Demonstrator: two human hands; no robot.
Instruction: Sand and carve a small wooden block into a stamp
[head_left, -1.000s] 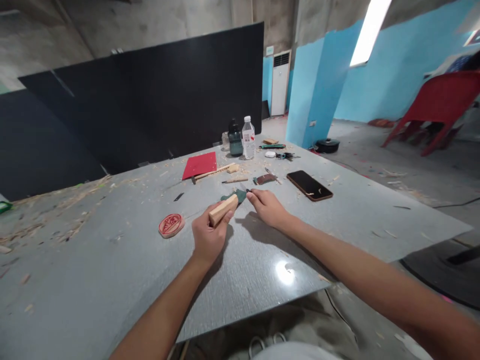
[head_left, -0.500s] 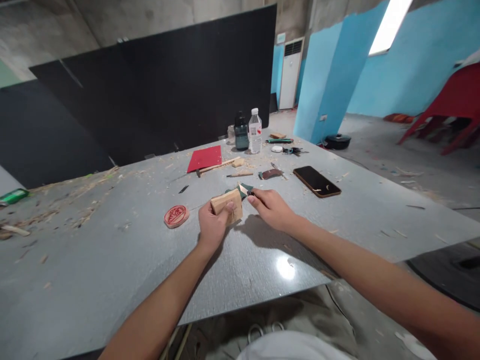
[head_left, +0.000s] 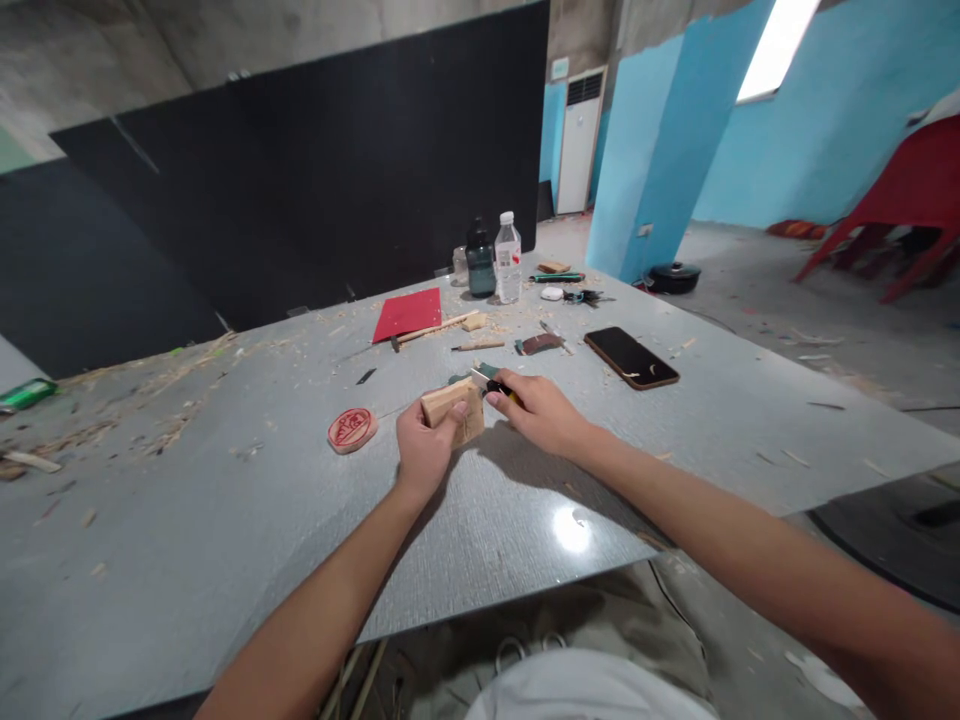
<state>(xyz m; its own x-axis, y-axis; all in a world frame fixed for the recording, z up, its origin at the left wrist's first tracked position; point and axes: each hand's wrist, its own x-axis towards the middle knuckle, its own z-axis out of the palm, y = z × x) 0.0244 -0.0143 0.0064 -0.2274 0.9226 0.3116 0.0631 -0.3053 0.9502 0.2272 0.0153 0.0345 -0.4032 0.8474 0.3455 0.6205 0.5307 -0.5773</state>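
Note:
My left hand (head_left: 421,447) is closed on a small pale wooden block (head_left: 454,408), held just above the grey table (head_left: 225,520). Right beside it, my right hand (head_left: 536,410) grips a small knife (head_left: 487,381) with a short blade and a dark and yellow handle, the blade pointing at the block's far end. A green piece (head_left: 489,370) lies on the table just behind the blade. A round red carved stamp (head_left: 352,429) lies to the left of my left hand.
A black phone (head_left: 631,357) lies to the right. Behind are a red sheet (head_left: 409,313), a stick tool (head_left: 429,330), two bottles (head_left: 508,258), small tools and wood shavings. A black panel (head_left: 300,180) stands behind the table. Red furniture (head_left: 900,210) is at the far right.
My left hand turned the block from end-up to lying broader and lowered it. My right hand closed on the knife and brought its blade to the block. The view shifted slightly.

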